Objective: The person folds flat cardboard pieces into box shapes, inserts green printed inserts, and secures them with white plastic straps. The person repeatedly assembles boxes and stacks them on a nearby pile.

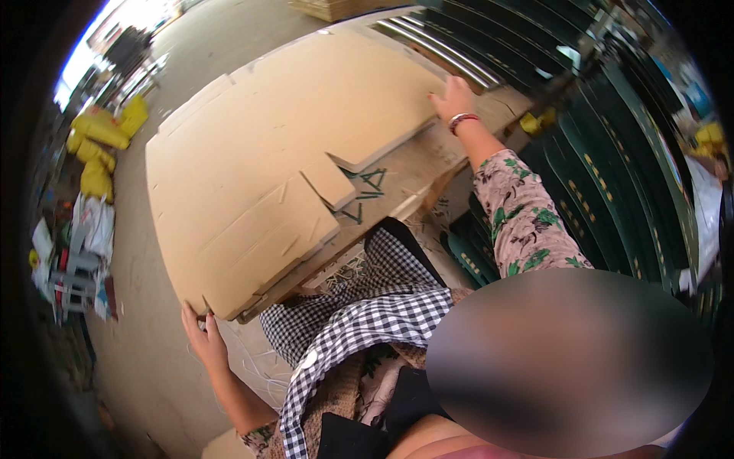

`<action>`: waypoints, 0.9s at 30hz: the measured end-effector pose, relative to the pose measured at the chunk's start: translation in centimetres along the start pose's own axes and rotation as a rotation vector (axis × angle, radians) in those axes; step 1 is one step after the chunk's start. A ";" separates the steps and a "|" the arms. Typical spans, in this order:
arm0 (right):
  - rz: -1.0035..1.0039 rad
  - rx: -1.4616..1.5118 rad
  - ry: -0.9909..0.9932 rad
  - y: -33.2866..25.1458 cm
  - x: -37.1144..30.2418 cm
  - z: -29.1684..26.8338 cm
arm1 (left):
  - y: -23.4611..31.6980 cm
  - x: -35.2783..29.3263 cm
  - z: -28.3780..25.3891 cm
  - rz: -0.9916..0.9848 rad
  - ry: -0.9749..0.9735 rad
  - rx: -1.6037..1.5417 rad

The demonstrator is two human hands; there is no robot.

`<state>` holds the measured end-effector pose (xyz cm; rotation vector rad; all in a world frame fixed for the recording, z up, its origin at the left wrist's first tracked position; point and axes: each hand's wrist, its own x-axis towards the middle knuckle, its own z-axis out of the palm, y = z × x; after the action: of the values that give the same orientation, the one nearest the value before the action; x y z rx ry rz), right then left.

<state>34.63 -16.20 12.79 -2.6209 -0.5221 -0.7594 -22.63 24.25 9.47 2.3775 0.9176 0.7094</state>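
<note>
A stack of large flat cardboard sheets (pixel 306 99), tan with cut flaps and crease lines, lies on a wooden table (pixel 413 172). My left hand (pixel 205 336) holds the stack's near left corner, thumb and fingers on either side of a notch there. At the right edge, my right hand (pixel 456 101) grips the sheets with the thumb on top and the other fingers partly hidden. A red bracelet (pixel 463 119) circles that wrist. Small dark green strips (pixel 372 182) lie on the tabletop beside the near flaps.
Dark green stacked panels (pixel 589 176) stand close on the right. Metal rollers (pixel 436 47) lie beyond the table's far right. Yellow bags (pixel 99 130) and a white bag (pixel 97 226) sit across the floor (pixel 141 306) at left. Straps and scraps (pixel 348 271) litter the floor below the table.
</note>
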 end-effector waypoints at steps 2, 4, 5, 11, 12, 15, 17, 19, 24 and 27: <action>0.148 -0.092 -0.123 1.9 1.9 2.0 | 0.6 1.3 -0.8 -0.068 -0.031 -0.068; 0.252 -0.131 -0.165 3.3 3.0 4.2 | 1.4 2.6 -1.5 -0.190 -0.034 -0.243; 0.295 -0.137 -0.154 4.3 3.5 5.2 | 1.7 3.5 -1.6 -0.248 -0.034 -0.337; 0.441 -0.012 -0.437 6.4 6.0 6.6 | 0.7 9.3 -0.6 -0.307 -0.060 -0.039; 0.421 -0.039 -0.465 5.1 6.2 6.7 | 0.2 9.6 -0.7 -0.322 -0.043 0.024; 0.366 -0.095 -0.460 5.5 6.7 6.8 | -0.3 9.7 -0.5 -0.309 -0.038 0.057; 0.256 -0.147 -0.403 8.1 7.5 7.8 | -0.3 9.9 0.0 -0.289 -0.036 0.013; 0.241 -0.144 -0.489 6.6 8.1 7.0 | -0.9 9.3 0.0 -0.298 -0.007 -0.032; 0.169 0.045 -0.254 7.2 9.7 4.8 | -5.5 9.5 -0.2 -0.346 0.060 -0.276; 0.217 0.562 -0.196 12.3 11.4 3.7 | -0.9 11.1 -1.6 -0.458 0.043 -0.252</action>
<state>50.61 -22.43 13.43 -2.1803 -0.4177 -0.2384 -16.96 33.15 13.36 1.8468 1.2527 0.6478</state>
